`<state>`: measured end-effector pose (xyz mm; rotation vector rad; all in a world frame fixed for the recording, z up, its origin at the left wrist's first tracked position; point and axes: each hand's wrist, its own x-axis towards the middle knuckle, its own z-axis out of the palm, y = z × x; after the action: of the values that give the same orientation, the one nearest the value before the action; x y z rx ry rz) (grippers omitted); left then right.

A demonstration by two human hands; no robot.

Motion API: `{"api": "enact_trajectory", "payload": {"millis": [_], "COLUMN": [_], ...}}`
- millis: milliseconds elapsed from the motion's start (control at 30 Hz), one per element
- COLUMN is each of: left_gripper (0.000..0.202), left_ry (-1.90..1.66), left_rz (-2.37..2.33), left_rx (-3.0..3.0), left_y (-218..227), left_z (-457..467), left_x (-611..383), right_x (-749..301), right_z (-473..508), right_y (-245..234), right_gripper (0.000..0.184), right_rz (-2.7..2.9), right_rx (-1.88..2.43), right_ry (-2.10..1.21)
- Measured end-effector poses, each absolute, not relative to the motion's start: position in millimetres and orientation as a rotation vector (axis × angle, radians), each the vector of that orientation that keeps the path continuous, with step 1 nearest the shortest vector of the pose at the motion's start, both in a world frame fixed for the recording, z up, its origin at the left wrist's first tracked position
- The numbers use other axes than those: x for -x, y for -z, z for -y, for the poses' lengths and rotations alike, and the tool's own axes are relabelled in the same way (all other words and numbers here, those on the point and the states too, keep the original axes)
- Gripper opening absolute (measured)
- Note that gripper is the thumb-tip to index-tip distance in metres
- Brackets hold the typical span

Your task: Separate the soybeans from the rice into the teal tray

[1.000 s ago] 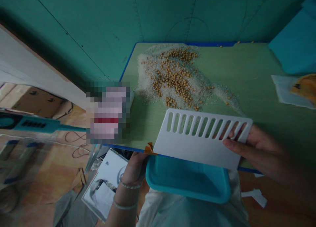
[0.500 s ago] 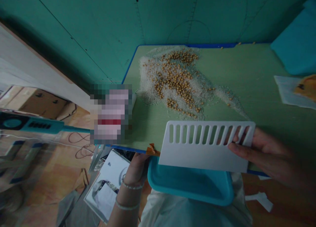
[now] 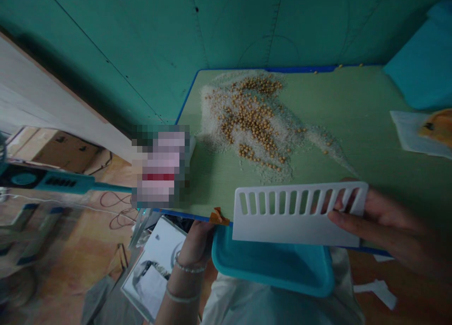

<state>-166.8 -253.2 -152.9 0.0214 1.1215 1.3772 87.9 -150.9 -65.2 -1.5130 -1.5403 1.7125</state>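
Observation:
My right hand (image 3: 384, 228) grips a white slotted plastic scraper (image 3: 298, 215) by its right end, thumb on the front and fingers behind the slots. The scraper stands upright at the near edge of a green table (image 3: 353, 113). My left hand (image 3: 197, 242), with bracelets on the wrist, holds the left rim of a teal plastic tray (image 3: 271, 264) just below the table's near edge. A spread of soybeans mixed with rice grains (image 3: 252, 117) lies on the table beyond the scraper.
A blurred-out patch (image 3: 160, 167) sits at the table's left corner. A teal box (image 3: 420, 66) and a white sheet with an orange thing (image 3: 423, 132) lie at the far right. A teal wall is behind. Printed papers (image 3: 151, 264) and cables lie on the floor at the left.
The scraper in my right hand has drawn back toward the near table edge, away from the beans and rice. My left hand still holds the tray in place.

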Motion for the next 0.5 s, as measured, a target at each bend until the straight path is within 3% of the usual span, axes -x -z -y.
{"api": "enact_trajectory", "payload": {"millis": [300, 500], "left_gripper": [0.031, 0.033], "left_ry": [-1.355, -1.293], "left_rz": [-1.129, -1.185], "left_rx": [-0.032, 0.048], "left_y": [139, 126], "left_z": [248, 246], "left_x": [163, 158], "right_x": [-83, -78], "right_z": [121, 89], "right_y": [56, 41], "right_gripper": [0.039, 0.035], "right_rz": [1.276, 1.101], "right_rx": [1.445, 1.281], "right_ry": [-1.406, -1.271]}}
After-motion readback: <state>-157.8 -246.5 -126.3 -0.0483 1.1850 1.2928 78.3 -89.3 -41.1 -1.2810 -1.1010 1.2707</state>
